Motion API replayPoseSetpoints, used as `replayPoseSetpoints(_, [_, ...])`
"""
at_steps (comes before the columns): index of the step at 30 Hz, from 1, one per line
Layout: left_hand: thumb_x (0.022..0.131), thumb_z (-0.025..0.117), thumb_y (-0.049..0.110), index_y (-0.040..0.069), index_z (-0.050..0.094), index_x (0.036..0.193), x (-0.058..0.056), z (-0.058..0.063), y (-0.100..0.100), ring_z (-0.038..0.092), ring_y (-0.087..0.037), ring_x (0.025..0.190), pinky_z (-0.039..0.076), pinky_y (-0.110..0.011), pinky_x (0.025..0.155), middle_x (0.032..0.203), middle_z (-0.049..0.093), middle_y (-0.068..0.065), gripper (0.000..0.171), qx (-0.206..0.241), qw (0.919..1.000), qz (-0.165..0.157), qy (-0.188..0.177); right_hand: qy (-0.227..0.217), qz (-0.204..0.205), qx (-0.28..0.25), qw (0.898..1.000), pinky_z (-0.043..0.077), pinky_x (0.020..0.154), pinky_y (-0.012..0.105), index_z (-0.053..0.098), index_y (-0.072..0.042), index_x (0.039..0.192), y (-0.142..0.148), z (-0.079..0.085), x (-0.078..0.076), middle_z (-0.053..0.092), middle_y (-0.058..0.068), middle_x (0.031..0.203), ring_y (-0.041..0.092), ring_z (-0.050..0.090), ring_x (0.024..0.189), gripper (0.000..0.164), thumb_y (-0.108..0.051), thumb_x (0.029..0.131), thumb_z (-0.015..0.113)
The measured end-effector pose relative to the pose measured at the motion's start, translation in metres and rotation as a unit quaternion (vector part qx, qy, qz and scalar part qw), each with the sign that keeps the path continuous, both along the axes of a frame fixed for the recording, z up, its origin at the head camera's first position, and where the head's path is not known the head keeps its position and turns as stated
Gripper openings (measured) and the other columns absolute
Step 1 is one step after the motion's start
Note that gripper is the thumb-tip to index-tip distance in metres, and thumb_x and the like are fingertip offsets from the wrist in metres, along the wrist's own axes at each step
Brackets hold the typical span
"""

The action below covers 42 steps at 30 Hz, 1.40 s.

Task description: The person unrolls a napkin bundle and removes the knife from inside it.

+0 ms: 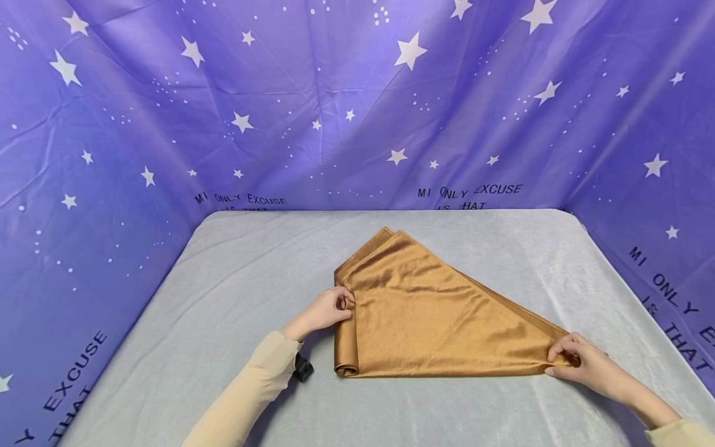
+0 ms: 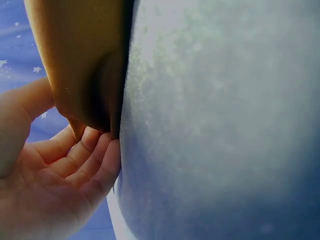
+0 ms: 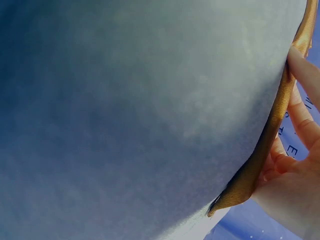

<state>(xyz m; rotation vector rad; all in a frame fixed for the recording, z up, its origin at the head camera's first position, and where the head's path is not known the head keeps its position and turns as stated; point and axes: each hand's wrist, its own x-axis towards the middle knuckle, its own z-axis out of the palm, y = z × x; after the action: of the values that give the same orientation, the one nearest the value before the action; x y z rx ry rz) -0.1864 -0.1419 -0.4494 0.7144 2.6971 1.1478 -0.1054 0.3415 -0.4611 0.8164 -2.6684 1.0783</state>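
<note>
A shiny golden-brown cloth point(image 1: 424, 310) lies folded on the table, its left edge turned into a roll point(image 1: 346, 347) and its right side narrowing to a corner. My left hand point(image 1: 326, 308) grips the rolled edge about midway along it. In the left wrist view, the fingers point(image 2: 102, 155) curl under the cloth point(image 2: 82, 60) with the thumb on its other side. At the right corner, my right hand point(image 1: 586, 366) pinches the cloth between thumb and fingers. The right wrist view shows the cloth edge point(image 3: 272, 125) running along that hand point(image 3: 295, 170).
A pale grey covering point(image 1: 234, 279) spreads over the table under the cloth. Purple curtains point(image 1: 313, 93) with white stars and lettering hang behind and on both sides. A black strap point(image 1: 303, 367) sits at the left wrist, by the beige sleeve point(image 1: 257, 379).
</note>
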Motion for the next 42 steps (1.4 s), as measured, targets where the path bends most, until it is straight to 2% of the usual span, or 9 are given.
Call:
replayPoseSetpoints(5, [0.071, 0.060, -0.004, -0.003, 0.059, 0.095, 0.003, 0.000, -0.005, 0.040, -0.007, 0.061, 0.035, -0.019, 0.055, 0.069, 0.045, -0.001, 0.024, 0.051, 0.9982, 0.017, -0.027, -0.002, 0.001, -0.001, 1.000, 0.029, 0.063, 0.014, 0.055, -0.019, 0.074, -0.001, 0.000, 0.000, 0.048, -0.009, 0.080, -0.003, 0.038, 0.075, 0.034, 0.003, 0.058, 0.075])
replayPoseSetpoints(10, [0.070, 0.060, -0.004, -0.003, 0.059, 0.097, 0.007, 0.002, -0.011, 0.041, -0.009, 0.061, 0.036, -0.020, 0.054, 0.069, 0.045, -0.002, 0.027, 0.078, 0.9946, 0.048, -0.049, -0.006, 0.005, -0.006, 1.000, 0.029, 0.061, 0.014, 0.055, -0.017, 0.074, 0.001, 0.000, -0.001, 0.049, -0.009, 0.080, -0.002, 0.038, 0.075, 0.035, 0.006, 0.058, 0.075])
replayPoseSetpoints(14, [0.071, 0.058, -0.008, -0.011, 0.056, 0.099, 0.017, 0.018, -0.015, 0.041, -0.009, 0.058, 0.035, -0.019, 0.051, 0.067, 0.042, -0.002, 0.028, 0.107, 0.9882, 0.071, -0.084, -0.010, 0.004, -0.002, 1.000, 0.029, 0.061, 0.015, 0.055, -0.017, 0.074, 0.000, 0.001, 0.000, 0.048, -0.009, 0.080, -0.002, 0.037, 0.074, 0.034, 0.005, 0.059, 0.075])
replayPoseSetpoints(17, [0.071, 0.057, -0.011, -0.015, 0.054, 0.102, 0.019, 0.018, -0.022, 0.042, -0.008, 0.056, 0.038, -0.019, 0.049, 0.070, 0.042, -0.003, 0.032, 0.142, 0.9771, 0.092, -0.129, -0.009, 0.002, 0.001, 1.000, 0.029, 0.061, 0.014, 0.055, -0.019, 0.074, -0.001, 0.002, 0.000, 0.048, -0.009, 0.080, -0.002, 0.037, 0.074, 0.033, 0.003, 0.059, 0.075])
replayPoseSetpoints(21, [0.072, 0.056, -0.008, -0.012, 0.053, 0.108, 0.013, -0.001, -0.037, 0.049, -0.007, 0.058, 0.046, -0.023, 0.055, 0.078, 0.046, -0.004, 0.036, 0.176, 0.9581, 0.120, -0.191, -0.010, 0.000, 0.001, 1.000, 0.029, 0.061, 0.014, 0.055, -0.019, 0.074, -0.001, 0.002, 0.000, 0.048, -0.010, 0.081, -0.003, 0.037, 0.075, 0.034, 0.003, 0.059, 0.075])
replayPoseSetpoints(28, [0.075, 0.054, -0.008, -0.016, 0.048, 0.111, 0.015, -0.003, -0.049, 0.053, -0.008, 0.063, 0.050, -0.027, 0.060, 0.080, 0.049, -0.006, 0.038, 0.220, 0.9416, 0.110, -0.230, -0.016, 0.001, -0.002, 1.000, 0.029, 0.061, 0.015, 0.055, -0.018, 0.074, -0.001, 0.002, 0.000, 0.048, -0.009, 0.080, -0.002, 0.037, 0.074, 0.033, 0.004, 0.060, 0.075])
replayPoseSetpoints(35, [0.076, 0.054, -0.010, -0.016, 0.046, 0.112, 0.016, -0.003, -0.055, 0.054, -0.009, 0.065, 0.051, -0.031, 0.063, 0.085, 0.049, -0.009, 0.038, 0.218, 0.9396, 0.106, -0.241, -0.015, -0.003, 0.002, 1.000, 0.029, 0.062, 0.014, 0.055, -0.018, 0.074, -0.001, 0.002, 0.000, 0.048, -0.009, 0.080, -0.003, 0.037, 0.075, 0.033, 0.003, 0.059, 0.075])
replayPoseSetpoints(39, [0.076, 0.055, -0.010, -0.015, 0.046, 0.112, 0.015, -0.002, -0.057, 0.055, -0.009, 0.065, 0.051, -0.032, 0.063, 0.087, 0.051, -0.010, 0.038, 0.213, 0.9407, 0.103, -0.243, -0.014, 0.000, 0.000, 1.000, 0.029, 0.062, 0.014, 0.055, -0.018, 0.074, -0.002, 0.002, 0.000, 0.048, -0.009, 0.080, -0.002, 0.037, 0.075, 0.032, 0.003, 0.060, 0.075])
replayPoseSetpoints(42, [0.076, 0.056, -0.010, -0.015, 0.046, 0.112, 0.014, -0.002, -0.058, 0.056, -0.008, 0.063, 0.051, -0.032, 0.062, 0.085, 0.053, -0.011, 0.037, 0.205, 0.9455, 0.095, -0.235, -0.012, 0.000, -0.002, 1.000, 0.029, 0.061, 0.015, 0.055, -0.018, 0.074, -0.002, 0.002, 0.000, 0.048, -0.009, 0.080, -0.002, 0.037, 0.075, 0.033, 0.003, 0.059, 0.075])
